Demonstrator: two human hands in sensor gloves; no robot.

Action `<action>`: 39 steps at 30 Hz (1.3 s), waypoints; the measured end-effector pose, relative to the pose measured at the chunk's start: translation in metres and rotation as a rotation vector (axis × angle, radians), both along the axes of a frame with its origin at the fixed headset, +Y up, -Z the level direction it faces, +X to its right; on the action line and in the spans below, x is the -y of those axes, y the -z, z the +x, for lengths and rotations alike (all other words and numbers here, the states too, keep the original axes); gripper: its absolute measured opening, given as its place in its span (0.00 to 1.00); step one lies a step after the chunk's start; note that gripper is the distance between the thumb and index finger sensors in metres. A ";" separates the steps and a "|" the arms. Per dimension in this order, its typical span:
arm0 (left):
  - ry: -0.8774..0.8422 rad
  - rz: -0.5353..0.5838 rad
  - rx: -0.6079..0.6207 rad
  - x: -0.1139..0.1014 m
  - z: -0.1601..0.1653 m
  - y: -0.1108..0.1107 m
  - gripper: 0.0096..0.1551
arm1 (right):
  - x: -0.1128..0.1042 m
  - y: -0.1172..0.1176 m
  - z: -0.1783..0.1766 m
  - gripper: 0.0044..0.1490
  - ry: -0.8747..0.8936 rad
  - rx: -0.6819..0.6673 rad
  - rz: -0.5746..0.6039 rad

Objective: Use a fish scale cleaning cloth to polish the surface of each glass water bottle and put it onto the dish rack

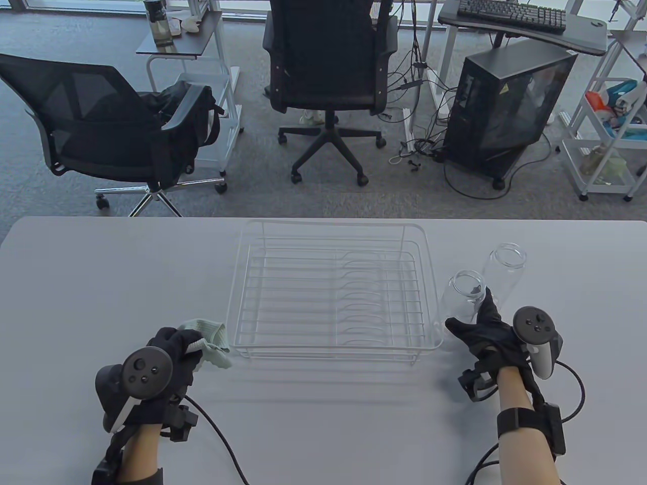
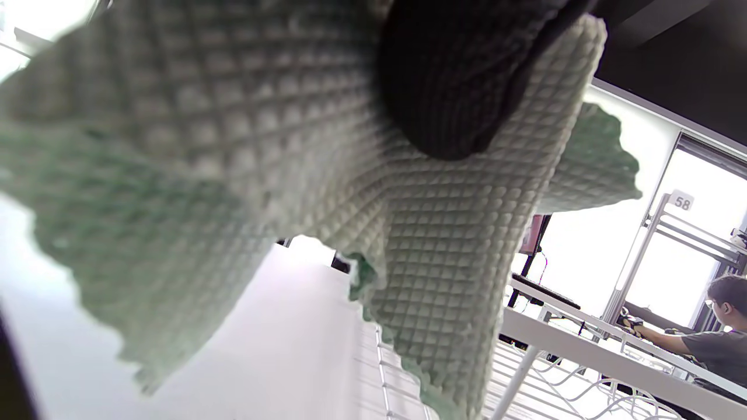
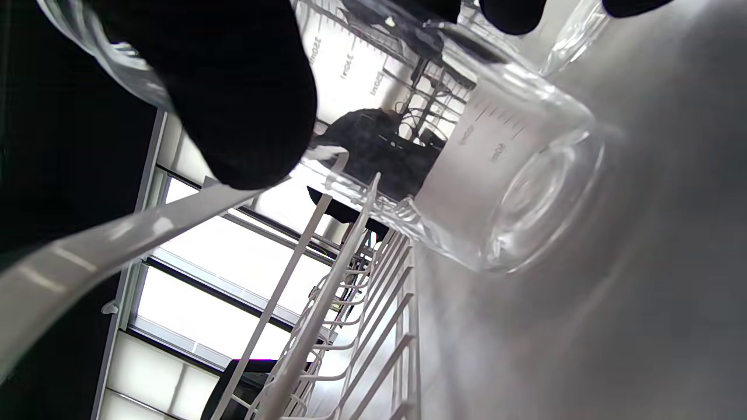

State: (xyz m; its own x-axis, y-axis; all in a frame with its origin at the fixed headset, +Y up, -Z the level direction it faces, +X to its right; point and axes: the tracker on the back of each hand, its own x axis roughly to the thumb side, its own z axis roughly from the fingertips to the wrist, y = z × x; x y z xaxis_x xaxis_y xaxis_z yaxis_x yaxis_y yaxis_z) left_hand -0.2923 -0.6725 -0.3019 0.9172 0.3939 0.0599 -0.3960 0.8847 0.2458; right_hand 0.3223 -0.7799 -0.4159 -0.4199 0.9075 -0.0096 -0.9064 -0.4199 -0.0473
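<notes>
The left hand (image 1: 174, 348) grips a pale green cloth (image 1: 210, 341) with a scale-like weave, bunched at the 8 o'clock corner of the rack (image 1: 331, 293). The right hand (image 1: 482, 328) has thumb and fingers curled round the nearer bottle (image 1: 462, 298), clear glass with printed measuring marks and an open mouth, standing on the table (image 1: 323, 419) at the rack's 4 o'clock. A second clear bottle (image 1: 503, 268) stands just beyond it, at 1 o'clock. The white wire rack holds nothing.
</notes>
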 end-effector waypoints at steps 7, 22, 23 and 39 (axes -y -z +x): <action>-0.002 -0.008 -0.003 0.000 -0.001 -0.001 0.20 | -0.006 -0.001 -0.002 0.66 -0.088 0.068 0.073; -0.003 -0.008 0.001 0.000 -0.001 -0.003 0.20 | -0.010 -0.013 0.001 0.68 -0.087 0.060 0.139; -0.010 -0.002 0.000 -0.002 -0.001 -0.003 0.20 | -0.011 -0.015 0.002 0.68 -0.082 0.067 0.153; -0.131 0.195 0.130 -0.049 0.043 0.005 0.20 | -0.070 -0.073 -0.005 0.68 0.068 0.096 0.353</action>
State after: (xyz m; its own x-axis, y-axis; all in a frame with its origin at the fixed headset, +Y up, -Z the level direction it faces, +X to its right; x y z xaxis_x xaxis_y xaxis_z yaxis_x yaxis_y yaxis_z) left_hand -0.2490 -0.6238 -0.3068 0.8388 0.4780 0.2607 -0.5434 0.7647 0.3463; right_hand 0.3177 -0.7103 -0.3425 -0.3705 0.8877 0.2732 -0.9162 -0.3011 -0.2643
